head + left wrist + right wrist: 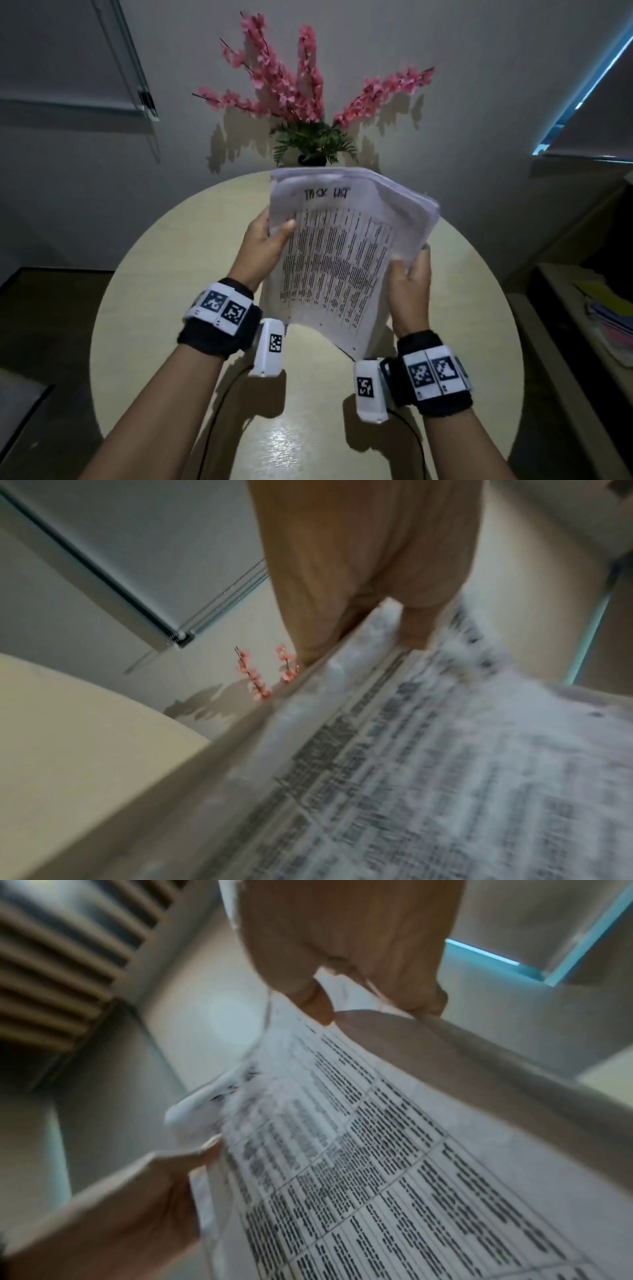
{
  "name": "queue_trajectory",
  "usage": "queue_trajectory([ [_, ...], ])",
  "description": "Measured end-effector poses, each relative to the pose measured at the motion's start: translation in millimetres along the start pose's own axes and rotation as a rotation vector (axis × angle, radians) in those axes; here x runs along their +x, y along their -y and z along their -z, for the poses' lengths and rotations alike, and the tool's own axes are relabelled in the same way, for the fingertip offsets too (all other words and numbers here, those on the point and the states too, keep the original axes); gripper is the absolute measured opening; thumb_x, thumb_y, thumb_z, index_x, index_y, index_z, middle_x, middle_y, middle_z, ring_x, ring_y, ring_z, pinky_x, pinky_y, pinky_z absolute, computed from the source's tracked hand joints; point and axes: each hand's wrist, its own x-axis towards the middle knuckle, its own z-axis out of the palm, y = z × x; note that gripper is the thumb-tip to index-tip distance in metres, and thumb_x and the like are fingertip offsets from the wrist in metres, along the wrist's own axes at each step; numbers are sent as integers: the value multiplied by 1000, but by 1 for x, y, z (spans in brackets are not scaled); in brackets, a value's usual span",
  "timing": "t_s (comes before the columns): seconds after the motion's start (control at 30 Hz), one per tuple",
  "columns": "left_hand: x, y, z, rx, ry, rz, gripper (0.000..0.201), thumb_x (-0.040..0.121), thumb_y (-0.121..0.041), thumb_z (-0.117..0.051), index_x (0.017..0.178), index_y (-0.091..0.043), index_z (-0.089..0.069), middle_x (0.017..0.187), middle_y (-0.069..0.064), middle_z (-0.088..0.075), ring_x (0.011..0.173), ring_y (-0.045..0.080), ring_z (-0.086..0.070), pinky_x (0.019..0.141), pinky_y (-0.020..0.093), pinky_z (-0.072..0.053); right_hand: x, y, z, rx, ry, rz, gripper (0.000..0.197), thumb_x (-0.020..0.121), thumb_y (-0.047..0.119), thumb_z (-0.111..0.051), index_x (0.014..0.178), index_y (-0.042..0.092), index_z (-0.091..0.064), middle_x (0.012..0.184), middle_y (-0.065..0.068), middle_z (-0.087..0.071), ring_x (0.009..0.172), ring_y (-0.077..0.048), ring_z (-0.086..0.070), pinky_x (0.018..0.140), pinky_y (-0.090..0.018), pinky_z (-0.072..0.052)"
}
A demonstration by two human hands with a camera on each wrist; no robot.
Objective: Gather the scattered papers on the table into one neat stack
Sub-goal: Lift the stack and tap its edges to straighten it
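A stack of white printed papers, headed with handwritten words over a table of text, is held upright and tilted above the round beige table. My left hand grips its left edge, thumb on the front sheet. My right hand grips its right edge, thumb in front. The sheets' top edges fan out unevenly. In the left wrist view the papers are blurred under my left hand. The right wrist view shows the papers pinched by my right hand, with my left hand at their other edge.
A dark pot of pink flowers with green leaves stands at the table's far edge, just behind the papers. A shelf with coloured folders is at the right. Cables run from the wrist cameras across the table's near part.
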Motion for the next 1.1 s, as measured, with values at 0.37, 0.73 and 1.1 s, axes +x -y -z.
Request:
queue_trajectory([
  [0.37, 16, -10, 10, -188, -7, -40, 71, 65, -40, -75, 123, -10, -47, 112, -1, -64, 99, 6, -65, 83, 23, -56, 19, 17, 20, 17, 67, 153, 47, 87, -7, -48, 125, 18, -33, 105, 18, -51, 96, 9, -54, 85, -22, -46],
  [0.73, 22, -29, 9, -176, -81, -167, 29, 88, -9, -57, 115, -13, -48, 108, -3, -62, 95, 2, -64, 81, 19, -54, 29, 23, 9, 82, -19, 236, 51, 88, -7, -42, 122, 27, -27, 110, 21, -45, 97, 16, -50, 88, -14, -46],
  [1.1, 16, -17, 6, 7, -160, -261, 49, 88, -13, -57, 127, -27, -32, 131, 7, -50, 121, 20, -54, 102, 49, -46, 20, 18, 3, -2, -83, 348, 66, 88, -5, -46, 129, 39, -19, 121, 1, -47, 110, -8, -56, 95, -28, -50],
])
